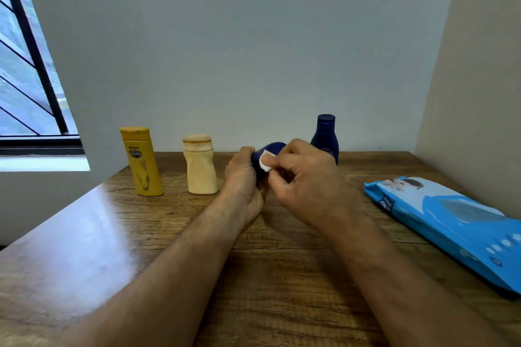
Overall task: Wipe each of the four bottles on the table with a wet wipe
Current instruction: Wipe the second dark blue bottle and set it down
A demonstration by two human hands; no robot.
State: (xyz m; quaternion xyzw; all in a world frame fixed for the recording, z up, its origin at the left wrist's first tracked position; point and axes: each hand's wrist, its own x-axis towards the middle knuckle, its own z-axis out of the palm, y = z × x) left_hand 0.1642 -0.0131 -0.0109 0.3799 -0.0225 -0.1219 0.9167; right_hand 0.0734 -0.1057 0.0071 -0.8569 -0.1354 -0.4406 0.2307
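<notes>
The wipes pack (451,222), lying along the right edge of the table (84,234), carries the white lettering "mee mee" on a dark blue patch at its far left corner. The yellow bottle (142,162), standing near the table's far edge toward the left, has a dark emblem and a line of print on its front, too blurred to read. The label on the dark blue bottle (324,138) at the far edge is mostly hidden and unreadable

Table (282,276): wood-grain, semi-gloss. Yellow bottle (143,163), cream bottle (200,172): smooth plastic. Wet-wipe pack (451,222): glossy plastic film.
</notes>
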